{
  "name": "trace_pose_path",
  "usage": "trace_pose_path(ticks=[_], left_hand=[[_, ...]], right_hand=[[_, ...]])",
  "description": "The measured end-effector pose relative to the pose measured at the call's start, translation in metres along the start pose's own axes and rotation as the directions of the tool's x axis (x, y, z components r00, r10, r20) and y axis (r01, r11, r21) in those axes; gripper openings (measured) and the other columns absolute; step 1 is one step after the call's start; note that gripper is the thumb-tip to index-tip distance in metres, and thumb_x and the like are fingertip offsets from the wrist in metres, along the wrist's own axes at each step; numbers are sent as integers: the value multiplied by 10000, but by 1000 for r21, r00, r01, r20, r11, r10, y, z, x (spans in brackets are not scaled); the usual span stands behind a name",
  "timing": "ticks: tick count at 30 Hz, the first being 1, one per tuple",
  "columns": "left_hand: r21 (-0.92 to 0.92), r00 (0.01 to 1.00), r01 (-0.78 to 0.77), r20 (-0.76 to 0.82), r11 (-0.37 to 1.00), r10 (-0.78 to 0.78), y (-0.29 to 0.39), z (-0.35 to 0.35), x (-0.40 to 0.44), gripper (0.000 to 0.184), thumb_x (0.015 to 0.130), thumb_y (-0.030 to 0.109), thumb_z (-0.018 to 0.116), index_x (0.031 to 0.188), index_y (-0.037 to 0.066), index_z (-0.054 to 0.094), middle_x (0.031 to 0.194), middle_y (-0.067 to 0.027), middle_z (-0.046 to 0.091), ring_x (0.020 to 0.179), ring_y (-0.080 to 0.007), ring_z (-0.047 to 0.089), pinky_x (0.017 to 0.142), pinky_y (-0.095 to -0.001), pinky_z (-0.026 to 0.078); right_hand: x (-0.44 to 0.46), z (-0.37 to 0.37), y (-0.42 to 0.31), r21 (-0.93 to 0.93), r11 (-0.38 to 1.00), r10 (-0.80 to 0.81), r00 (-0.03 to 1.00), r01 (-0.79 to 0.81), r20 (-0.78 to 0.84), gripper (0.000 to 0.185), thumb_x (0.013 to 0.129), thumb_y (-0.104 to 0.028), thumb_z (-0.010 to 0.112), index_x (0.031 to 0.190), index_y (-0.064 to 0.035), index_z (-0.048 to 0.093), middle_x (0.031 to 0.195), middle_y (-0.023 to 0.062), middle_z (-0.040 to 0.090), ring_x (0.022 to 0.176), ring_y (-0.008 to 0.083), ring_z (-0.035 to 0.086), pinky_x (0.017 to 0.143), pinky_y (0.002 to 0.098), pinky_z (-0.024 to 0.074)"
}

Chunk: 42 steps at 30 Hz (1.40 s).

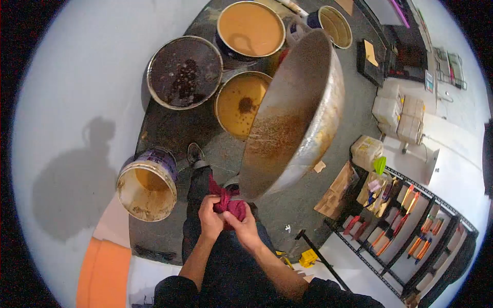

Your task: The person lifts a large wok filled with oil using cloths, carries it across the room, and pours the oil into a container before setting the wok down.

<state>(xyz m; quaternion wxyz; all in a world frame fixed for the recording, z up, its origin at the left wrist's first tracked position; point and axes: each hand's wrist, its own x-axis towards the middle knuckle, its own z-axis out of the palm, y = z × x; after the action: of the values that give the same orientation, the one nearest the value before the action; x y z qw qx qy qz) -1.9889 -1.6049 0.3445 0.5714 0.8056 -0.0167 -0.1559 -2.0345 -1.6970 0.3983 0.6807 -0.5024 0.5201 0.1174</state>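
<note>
A big metal wok is tilted on its side in front of me, its inside facing left and streaked with brown residue. A dark red cloth is bunched at its near edge, where a bit of metal handle shows. My left hand is closed on the cloth's left side. My right hand grips the cloth from the right, thumb on top. The wok partly covers a bucket of yellow-brown liquid with dark specks. How the cloth is wound around the handle is partly hidden by my fingers.
Beyond stand a bucket of dark liquid, one of orange-tan liquid and another bucket. A soiled bucket leans at left. Flattened cardboard, white jugs and a black shelf rack are at right.
</note>
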Motion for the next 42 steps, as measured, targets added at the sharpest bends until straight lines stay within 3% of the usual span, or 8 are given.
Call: trace_pose_path(ticks=[1, 4, 8, 14, 21, 26, 37, 42], left_hand=[[5, 1000, 0, 10, 1000, 0, 2, 2, -2, 252, 678, 29, 693, 880, 16, 543, 909, -164, 606, 843, -338, 608, 750, -381, 487], [-4, 987, 162, -9, 987, -162, 2, 14, -15, 217, 689, 34, 674, 874, 16, 561, 887, -157, 612, 825, -326, 611, 736, -371, 485], [104, 999, 50, -8, 993, -50, 21, 29, -19, 246, 660, 15, 688, 875, 19, 569, 859, -148, 614, 810, -318, 613, 716, -365, 484], [289, 998, -46, 49, 956, 33, 39, 59, -30, 283, 628, -1, 706, 871, 41, 568, 828, -125, 613, 786, -337, 604, 677, -393, 481], [561, 979, -195, 164, 804, 123, 30, 77, -43, 227, 653, 22, 696, 828, 84, 567, 801, -76, 608, 748, -305, 597, 638, -411, 479], [635, 966, -260, 166, 727, 200, 26, 72, -28, 210, 653, 42, 695, 801, 108, 561, 761, -60, 569, 706, -294, 574, 605, -406, 466], [757, 954, -262, 298, 598, 41, 10, 117, -25, 401, 587, 54, 737, 932, 123, 544, 913, -71, 546, 872, -294, 552, 726, -409, 457], [596, 934, -271, 352, 756, 57, 13, 114, -25, 406, 627, 13, 718, 994, 85, 559, 974, -99, 587, 937, -314, 564, 785, -409, 461]], right_hand=[[-1, 5, -3, 30, 995, -100, 995, 100, 2, 531, 817, -143, 720, 1235, 0, 426, 1071, 63, 568, 955, 117, 550, 835, 271, 463], [2, 10, -3, 1, 997, -79, 987, 80, -138, 466, 819, -144, 720, 1169, -6, 445, 1047, 57, 578, 908, 113, 560, 783, 264, 472], [-2, -2, -23, -38, 998, -62, 962, 53, -267, 284, 824, -129, 711, 1026, -14, 548, 936, 42, 617, 839, 107, 567, 762, 258, 469], [11, -48, 16, 192, 976, -54, 968, 103, -246, 251, 845, -92, 674, 1059, -1, 581, 958, 36, 630, 855, 106, 578, 775, 262, 472], [24, -69, 54, 506, 862, 98, 988, -24, -119, 268, 828, -4, 630, 1094, -3, 593, 1023, 51, 638, 898, 139, 600, 808, 279, 481], [38, -56, 57, 487, 873, 71, 993, -18, -90, 244, 821, 1, 610, 1065, -5, 605, 999, 41, 639, 874, 131, 596, 790, 280, 482], [86, -96, 74, 495, 867, 90, 995, -55, -48, 283, 795, -77, 669, 1070, -31, 619, 975, 34, 654, 841, 131, 605, 769, 290, 490], [87, -104, 71, 625, 773, 131, 991, -110, 12, 293, 836, -125, 689, 1104, -53, 592, 1024, 39, 640, 902, 153, 606, 803, 304, 489]])
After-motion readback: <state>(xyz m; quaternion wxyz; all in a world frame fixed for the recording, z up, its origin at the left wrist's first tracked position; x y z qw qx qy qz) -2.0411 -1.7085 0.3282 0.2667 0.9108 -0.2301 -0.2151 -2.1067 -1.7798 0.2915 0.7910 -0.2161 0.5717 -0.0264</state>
